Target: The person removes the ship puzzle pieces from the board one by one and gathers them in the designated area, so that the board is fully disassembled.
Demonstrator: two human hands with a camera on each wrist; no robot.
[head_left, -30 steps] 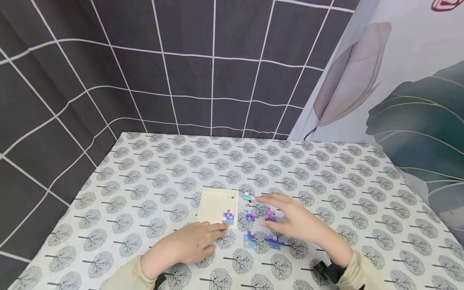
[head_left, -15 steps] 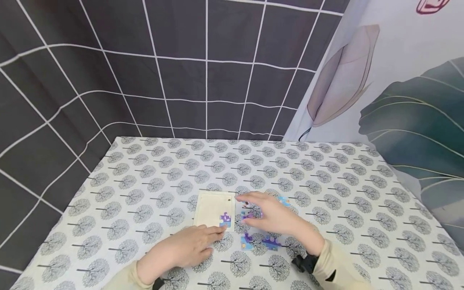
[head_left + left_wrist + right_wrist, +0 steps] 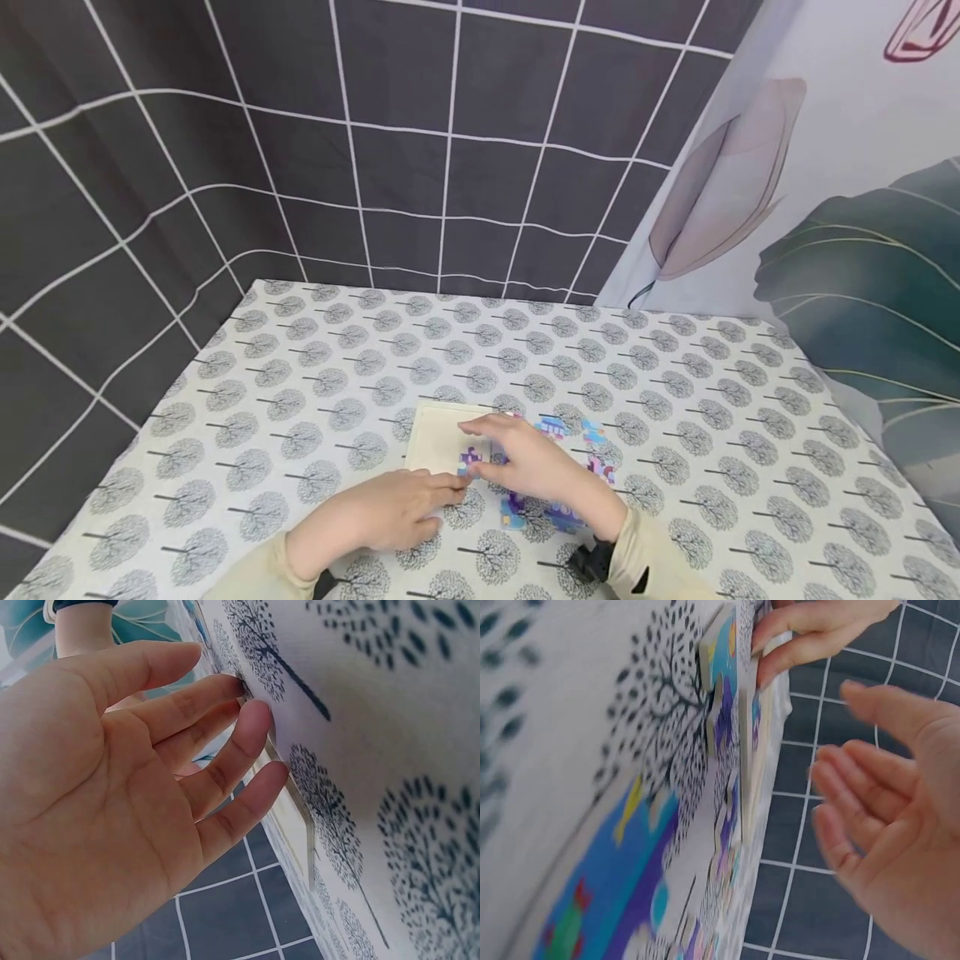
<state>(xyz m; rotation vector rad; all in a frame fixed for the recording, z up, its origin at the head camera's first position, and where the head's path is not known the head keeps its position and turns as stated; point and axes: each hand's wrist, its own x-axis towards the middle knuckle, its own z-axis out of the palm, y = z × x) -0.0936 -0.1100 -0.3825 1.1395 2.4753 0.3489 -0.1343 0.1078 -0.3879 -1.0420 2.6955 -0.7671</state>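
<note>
A shallow cream puzzle tray (image 3: 435,429) lies on the table, with one purple-and-blue puzzle piece (image 3: 470,458) in its lower right corner. My left hand (image 3: 401,504) rests at the tray's near edge, its fingertips by that corner. In the left wrist view, the fingers of the left hand (image 3: 150,765) are loosely bent beside the tray's side (image 3: 307,832). Above the tray's right side hovers my right hand (image 3: 536,458), thumb and fingers apart. The right wrist view shows nothing between the fingers of the right hand (image 3: 900,795).
Right of the tray lie several loose puzzle pieces, among them a blue-and-purple piece (image 3: 513,510), a light blue piece (image 3: 551,427) and a pink piece (image 3: 602,468). The right forearm covers part of this group. A dark checked curtain (image 3: 390,167) hangs behind the table.
My right hand has moved left, from over the loose pieces to over the tray's right side, uncovering pieces at the right. The left hand stays at the tray's near edge.
</note>
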